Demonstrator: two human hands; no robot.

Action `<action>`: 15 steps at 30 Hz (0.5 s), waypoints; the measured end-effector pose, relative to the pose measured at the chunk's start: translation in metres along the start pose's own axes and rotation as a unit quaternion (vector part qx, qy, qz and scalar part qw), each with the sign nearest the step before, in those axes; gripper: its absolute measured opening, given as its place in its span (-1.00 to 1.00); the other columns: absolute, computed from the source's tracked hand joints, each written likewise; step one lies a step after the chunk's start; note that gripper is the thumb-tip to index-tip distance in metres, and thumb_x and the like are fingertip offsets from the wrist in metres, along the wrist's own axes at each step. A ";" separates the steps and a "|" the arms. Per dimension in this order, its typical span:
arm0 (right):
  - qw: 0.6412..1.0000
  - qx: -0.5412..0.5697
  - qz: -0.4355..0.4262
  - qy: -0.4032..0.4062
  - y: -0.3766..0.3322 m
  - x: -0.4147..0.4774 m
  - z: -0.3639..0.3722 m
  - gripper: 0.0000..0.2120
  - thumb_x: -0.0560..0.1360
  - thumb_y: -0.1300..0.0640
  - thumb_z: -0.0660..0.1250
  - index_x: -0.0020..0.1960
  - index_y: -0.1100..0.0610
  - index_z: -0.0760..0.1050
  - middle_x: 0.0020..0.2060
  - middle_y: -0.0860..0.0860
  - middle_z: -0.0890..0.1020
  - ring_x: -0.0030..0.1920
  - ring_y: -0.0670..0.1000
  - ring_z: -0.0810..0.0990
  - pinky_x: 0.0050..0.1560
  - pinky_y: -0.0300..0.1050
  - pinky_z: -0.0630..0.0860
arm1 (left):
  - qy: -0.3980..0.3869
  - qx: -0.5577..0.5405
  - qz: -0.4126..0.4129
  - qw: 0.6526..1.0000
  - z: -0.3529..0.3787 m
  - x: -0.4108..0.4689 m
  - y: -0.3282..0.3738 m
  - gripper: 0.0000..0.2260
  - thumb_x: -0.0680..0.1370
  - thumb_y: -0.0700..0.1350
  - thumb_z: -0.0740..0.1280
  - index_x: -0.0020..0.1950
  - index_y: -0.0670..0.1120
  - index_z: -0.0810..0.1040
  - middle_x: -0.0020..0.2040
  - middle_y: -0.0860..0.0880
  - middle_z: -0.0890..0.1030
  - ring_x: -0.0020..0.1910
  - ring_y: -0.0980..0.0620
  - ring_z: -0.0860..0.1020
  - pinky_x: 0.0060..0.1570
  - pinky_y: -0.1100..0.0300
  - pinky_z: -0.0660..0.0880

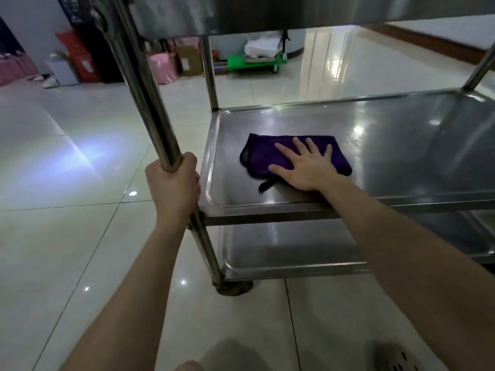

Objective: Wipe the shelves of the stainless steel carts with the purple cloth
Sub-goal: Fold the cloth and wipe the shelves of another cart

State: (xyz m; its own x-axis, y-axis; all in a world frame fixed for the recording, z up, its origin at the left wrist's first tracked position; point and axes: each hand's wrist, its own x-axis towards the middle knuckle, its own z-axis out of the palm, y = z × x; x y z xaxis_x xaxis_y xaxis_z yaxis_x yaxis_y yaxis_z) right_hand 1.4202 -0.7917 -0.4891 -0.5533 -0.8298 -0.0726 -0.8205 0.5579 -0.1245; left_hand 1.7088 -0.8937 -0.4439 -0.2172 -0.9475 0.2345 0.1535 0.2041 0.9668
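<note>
Glossy pale floor tiles (pixel 67 236). Stainless cart, middle shelf (pixel 401 145): rimmed, round-cornered. Purple cloth (pixel 267 156): folded oblong, long axis left-right, under right hand (pixel 308 167), fingers spread flat. Left hand (pixel 174 183) grips tubular post (pixel 150 103).

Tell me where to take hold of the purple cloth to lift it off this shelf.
Probably best to pinch the purple cloth at its free left edge, coming in from the near side. It lies flat on the middle shelf, and the right hand presses flat on its right half.
</note>
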 end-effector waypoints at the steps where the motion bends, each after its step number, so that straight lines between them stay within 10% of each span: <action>1: 1.000 0.000 0.007 -0.007 -0.006 0.018 -0.002 -0.05 0.40 -0.75 -0.21 0.70 -0.41 -0.18 0.77 0.01 -0.13 0.74 0.26 -0.20 0.54 0.59 -0.36 | 0.006 -0.002 0.005 1.000 0.002 0.000 -0.001 -0.66 0.46 -0.13 0.34 -0.44 0.04 0.27 -0.48 0.03 0.26 -0.53 -0.01 0.23 -0.48 0.21 0.26; 15: 0.992 0.000 -0.125 -0.017 -0.139 0.035 0.021 -0.24 0.59 -0.57 -0.17 0.72 -0.36 -0.13 0.76 0.06 -0.19 0.72 0.32 -0.28 0.48 0.65 -0.44 | 0.023 -0.018 0.027 0.999 0.014 0.008 0.000 -0.61 0.47 -0.19 0.32 -0.50 0.08 0.30 -0.52 0.04 0.27 -0.56 -0.01 0.23 -0.47 0.18 0.25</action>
State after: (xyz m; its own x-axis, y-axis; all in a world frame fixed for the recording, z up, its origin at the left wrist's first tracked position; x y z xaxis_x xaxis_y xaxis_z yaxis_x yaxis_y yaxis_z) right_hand 1.5181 -0.8984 -0.4948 -0.3274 -0.9422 -0.0718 -0.9314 0.3346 -0.1436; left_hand 1.6933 -0.8979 -0.4410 -0.1629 -0.9462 0.2797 0.1976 0.2464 0.9488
